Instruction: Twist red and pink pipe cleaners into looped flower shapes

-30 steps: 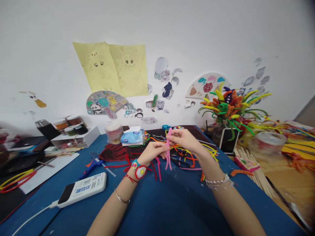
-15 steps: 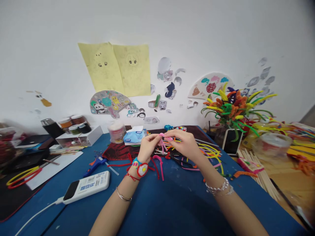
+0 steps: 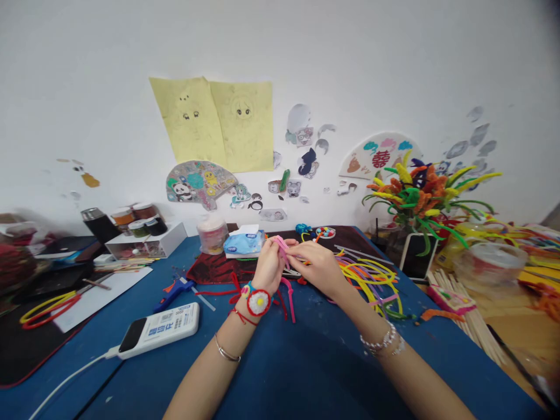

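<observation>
Pink pipe cleaners [image 3: 282, 246] are held between both hands above the middle of the table. My left hand [image 3: 268, 265] is closed around them, with the palm turned partly up. Against the same pink piece, the fingers of my right hand [image 3: 317, 268] pinch from the right side. Just below the hands, another bent pink pipe cleaner [image 3: 291, 303] lies on the blue tabletop [image 3: 301, 361]. Red pipe cleaners [image 3: 235, 287] lie by my left wrist. To the right of my right hand is a loose heap of yellow, orange and purple pipe cleaners [image 3: 371, 277].
A tissue pack [image 3: 244, 244] and a plastic tub [image 3: 212, 236] stand behind my left hand. On the left are a blue glue gun [image 3: 174, 293] and a white power bank [image 3: 164, 329] with a cable. A phone [image 3: 417, 256] leans by a pipe-cleaner bouquet [image 3: 422, 192] at right.
The pink pipe cleaners have turned in my fingers, and both hands have dropped slightly. My left palm has rolled upward. The whole view has shifted a little.
</observation>
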